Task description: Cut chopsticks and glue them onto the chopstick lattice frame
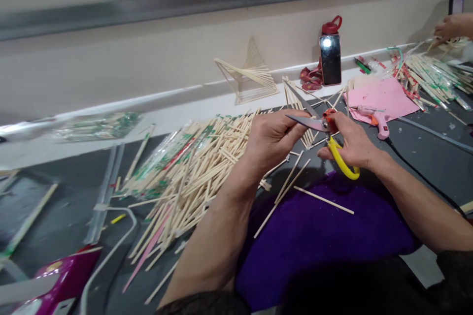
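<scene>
A pair of scissors (321,123) with a yellow and an orange-red handle is held in my right hand (351,142), its blades apart and pointing left. My left hand (275,135) is closed right beside the lower blade, its fingertips pinched together; what they hold is too small to make out. Behind both hands a small frame of wooden sticks (295,96) stands on the table. Several loose sticks (324,200) lie on the purple cloth (325,241) over my lap and at the table edge. Left of my left hand is a big pile of sticks (207,172).
A pink glue gun (382,125) rests by pink paper (384,98), its black cord running right. A phone (330,59) leans on a red-capped bottle (330,27). A stick model (251,76) stands by the wall. Another person's hand (454,27) is at far right.
</scene>
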{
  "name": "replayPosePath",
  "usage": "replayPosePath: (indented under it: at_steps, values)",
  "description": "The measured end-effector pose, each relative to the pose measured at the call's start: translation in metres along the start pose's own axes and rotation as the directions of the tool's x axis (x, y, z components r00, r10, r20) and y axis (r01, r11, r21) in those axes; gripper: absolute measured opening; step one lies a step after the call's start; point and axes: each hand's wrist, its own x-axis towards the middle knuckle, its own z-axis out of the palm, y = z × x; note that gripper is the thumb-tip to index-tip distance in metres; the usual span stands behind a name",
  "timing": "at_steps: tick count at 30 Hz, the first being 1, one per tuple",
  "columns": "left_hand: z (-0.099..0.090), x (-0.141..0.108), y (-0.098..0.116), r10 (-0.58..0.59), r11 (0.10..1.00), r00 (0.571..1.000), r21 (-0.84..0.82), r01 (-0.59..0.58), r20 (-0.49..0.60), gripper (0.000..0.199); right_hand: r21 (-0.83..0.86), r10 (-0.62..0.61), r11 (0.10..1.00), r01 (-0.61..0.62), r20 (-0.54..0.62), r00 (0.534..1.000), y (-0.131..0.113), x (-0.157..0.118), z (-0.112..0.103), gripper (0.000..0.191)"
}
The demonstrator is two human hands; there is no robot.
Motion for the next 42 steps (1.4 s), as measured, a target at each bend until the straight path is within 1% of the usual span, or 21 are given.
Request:
replayPosePath:
  at_steps: [3,6,10,14,19,22,24,27,30,32,35,39,42]
  values:
    - [0.001,0.000,0.000,0.013,1.000,1.000,-0.012,-0.013,0.000,0.024,0.035,0.031,0.999,-0.031,0.007,0.999,-0.002,-0.001,-0.001,0.045]
    - [0.003,0.000,0.000,-0.004,0.999,1.000,-0.040,0.005,0.010,0.027,0.053,0.058,0.997,-0.060,0.026,0.998,-0.004,-0.002,-0.002,0.043]
    - [0.004,0.000,0.001,-0.035,0.997,0.999,-0.074,0.037,0.029,0.033,0.044,0.062,0.997,-0.062,0.013,0.998,-0.004,-0.002,-0.004,0.042]
    - [0.005,0.000,0.001,-0.028,0.995,0.999,-0.093,0.031,0.035,0.035,0.028,0.064,0.998,-0.064,-0.002,0.998,-0.004,-0.002,-0.005,0.038]
    - [0.006,-0.001,0.000,-0.053,0.996,0.999,-0.075,0.053,-0.003,0.029,-0.008,0.074,0.997,-0.074,-0.013,0.997,-0.005,-0.002,-0.005,0.034]
    - [0.007,0.000,-0.001,-0.047,0.995,0.999,-0.085,0.045,-0.020,0.026,-0.049,0.091,0.995,-0.092,-0.022,0.996,-0.006,-0.002,-0.005,0.033]
    - [0.009,0.001,-0.003,-0.053,0.993,0.998,-0.110,0.048,-0.036,0.021,-0.075,0.094,0.993,-0.095,-0.024,0.995,-0.006,-0.002,-0.006,0.034]
    - [0.012,0.001,-0.008,-0.101,0.979,0.992,-0.188,0.084,-0.081,0.010,-0.113,0.093,0.989,-0.096,-0.038,0.995,-0.006,-0.002,-0.005,0.036]
    - [0.015,-0.001,-0.015,-0.142,0.963,0.985,-0.243,0.115,-0.098,0.009,-0.131,0.102,0.986,-0.108,-0.053,0.993,-0.004,-0.002,-0.002,0.039]
    - [0.016,-0.002,-0.019,-0.133,0.961,0.987,-0.254,0.106,-0.094,0.010,-0.133,0.098,0.986,-0.105,-0.059,0.993,-0.002,-0.002,0.000,0.042]
    - [0.016,-0.002,-0.022,-0.078,0.971,0.994,-0.233,0.058,-0.077,0.011,-0.143,0.076,0.986,-0.087,-0.080,0.994,0.002,-0.002,0.003,0.047]
    - [0.015,-0.001,-0.022,-0.019,0.979,0.998,-0.203,0.008,-0.054,0.016,-0.168,0.009,0.985,-0.025,-0.096,0.995,0.007,-0.001,0.004,0.055]
    - [0.015,-0.001,-0.021,0.000,0.976,0.999,-0.218,-0.010,-0.046,0.018,-0.198,-0.031,0.980,0.012,-0.091,0.995,0.008,-0.001,0.003,0.055]
